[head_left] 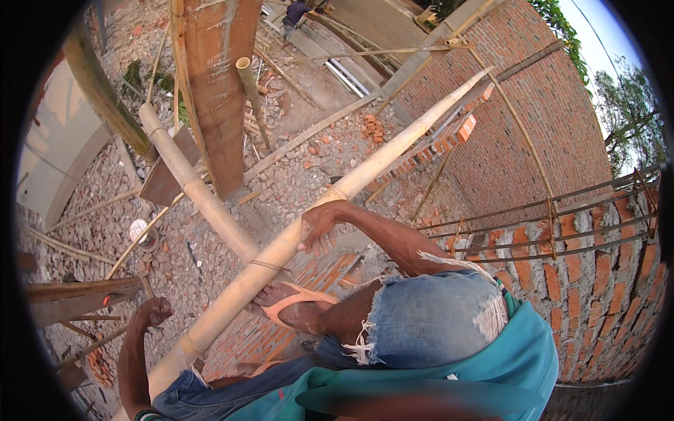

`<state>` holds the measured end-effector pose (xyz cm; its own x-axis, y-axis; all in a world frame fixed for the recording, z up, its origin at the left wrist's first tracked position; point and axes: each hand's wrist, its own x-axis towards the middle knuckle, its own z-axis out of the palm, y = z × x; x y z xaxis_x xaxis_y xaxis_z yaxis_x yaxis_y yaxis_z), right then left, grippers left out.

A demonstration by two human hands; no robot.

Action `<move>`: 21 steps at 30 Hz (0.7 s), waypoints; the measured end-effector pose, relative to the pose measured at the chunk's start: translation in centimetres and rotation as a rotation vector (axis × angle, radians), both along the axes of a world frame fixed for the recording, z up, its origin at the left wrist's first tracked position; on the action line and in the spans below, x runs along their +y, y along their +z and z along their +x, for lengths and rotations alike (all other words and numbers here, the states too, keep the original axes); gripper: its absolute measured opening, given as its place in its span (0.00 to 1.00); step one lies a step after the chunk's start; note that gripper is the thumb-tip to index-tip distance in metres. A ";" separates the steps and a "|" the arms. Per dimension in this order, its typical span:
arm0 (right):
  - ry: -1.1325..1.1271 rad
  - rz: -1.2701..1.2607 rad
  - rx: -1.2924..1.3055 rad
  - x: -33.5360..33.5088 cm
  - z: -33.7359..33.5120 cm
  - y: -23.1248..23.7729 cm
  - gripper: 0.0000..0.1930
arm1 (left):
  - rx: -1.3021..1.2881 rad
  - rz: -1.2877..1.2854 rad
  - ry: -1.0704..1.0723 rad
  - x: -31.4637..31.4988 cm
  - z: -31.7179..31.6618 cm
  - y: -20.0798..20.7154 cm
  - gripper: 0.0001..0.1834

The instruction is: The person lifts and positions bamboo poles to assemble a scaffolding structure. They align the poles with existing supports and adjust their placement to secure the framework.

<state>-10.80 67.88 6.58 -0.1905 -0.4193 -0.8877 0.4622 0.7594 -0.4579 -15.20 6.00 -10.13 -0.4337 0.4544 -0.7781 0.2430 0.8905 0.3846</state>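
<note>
The long bamboo pole (282, 247) sits at the centre of my view, its long axis slanting from lower left to upper right, above the brickwork (239, 344). A thin tie (269, 266) circles it near the brickwork's upper edge, just where a second pole (200, 194) meets it from the upper left. My right hand (321, 226) is the nearer one: it lies against the long bamboo pole just up and right of the tie, fingers bent, though I cannot tell whether they grip. My left hand (155, 311) is apart from the bamboo, curled into a loose fist with nothing I can make out inside; from it, the tie lies to the right and slightly higher. A sandalled foot (295, 305) is just beside the crossing. Farther out I see rubble (203, 252).
</note>
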 end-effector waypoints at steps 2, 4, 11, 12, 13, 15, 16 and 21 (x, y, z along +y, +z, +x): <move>0.002 0.006 -0.004 0.0 0.0 -0.1 0.30 | -0.023 0.054 0.008 0.1 -0.1 0.1 0.13; -0.001 0.004 0.002 0.0 0.0 -0.3 0.30 | -0.060 0.116 0.087 0.1 0.1 0.5 0.07; -0.001 0.009 0.005 0.1 0.1 -0.6 0.30 | -0.072 0.116 0.196 0.3 0.3 1.9 0.08; -0.002 0.007 0.003 0.1 0.1 -0.7 0.30 | -0.075 0.096 0.189 0.2 0.3 1.7 0.13; -0.003 0.005 0.000 0.2 0.1 -0.7 0.30 | -0.097 0.047 0.191 0.2 0.2 1.6 0.15; -0.006 0.005 -0.001 0.2 0.1 -0.8 0.30 | -0.120 0.089 0.228 0.1 0.1 1.2 0.18; -0.008 0.005 -0.001 0.2 0.1 -0.8 0.30 | -0.116 0.016 0.242 0.0 0.2 1.1 0.18; -0.018 -0.005 0.004 0.3 0.2 -0.8 0.31 | -0.007 -0.052 0.104 0.2 0.3 1.0 0.16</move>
<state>-10.64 68.18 5.77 -0.2018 -0.4201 -0.8847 0.4735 0.7489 -0.4636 -14.93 6.18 -9.11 -0.4711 0.3663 -0.8025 0.1453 0.9295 0.3390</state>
